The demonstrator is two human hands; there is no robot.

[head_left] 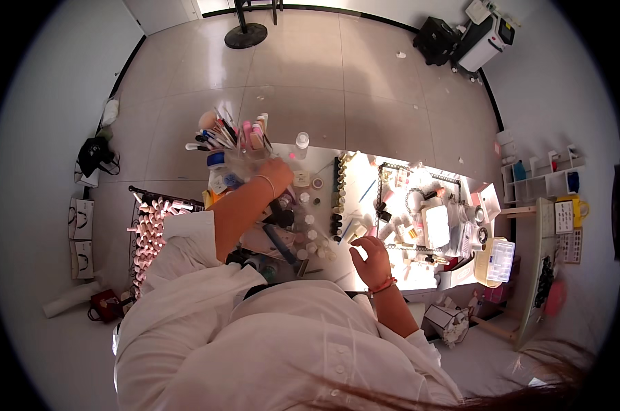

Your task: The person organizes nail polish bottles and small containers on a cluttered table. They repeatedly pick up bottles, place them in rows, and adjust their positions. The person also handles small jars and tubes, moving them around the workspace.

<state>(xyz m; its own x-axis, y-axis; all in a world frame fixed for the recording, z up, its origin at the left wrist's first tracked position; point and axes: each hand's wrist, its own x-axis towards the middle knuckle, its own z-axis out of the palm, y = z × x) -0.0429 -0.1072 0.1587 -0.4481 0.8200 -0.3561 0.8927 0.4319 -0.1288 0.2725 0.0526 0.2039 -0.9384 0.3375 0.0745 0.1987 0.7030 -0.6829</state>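
Observation:
My left hand [277, 172] reaches across the table to the base of a clear holder [253, 154]. Its fingertips are hidden, so whether it grips anything cannot be told. Out of the holder stick nail files [256, 134] in pink and beige. Makeup brushes [220, 131] fan out beside them. A clear pump bottle [301, 146] stands just beyond this hand. Over the table's brightly lit part, my right hand [372, 259] hovers near the front edge, fingers curled and apart from the thumb, nothing seen between them. A row of small bottles [337, 200] runs between the two hands.
A rack of pink nail-polish bottles [148, 231] stands at the left. On the lit side are a black-edged tray [424, 248], a white box [436, 227] and a clear compartment case [501, 261]. Jars [310, 219] crowd the middle. Wheeled equipment [482, 43] stands far right.

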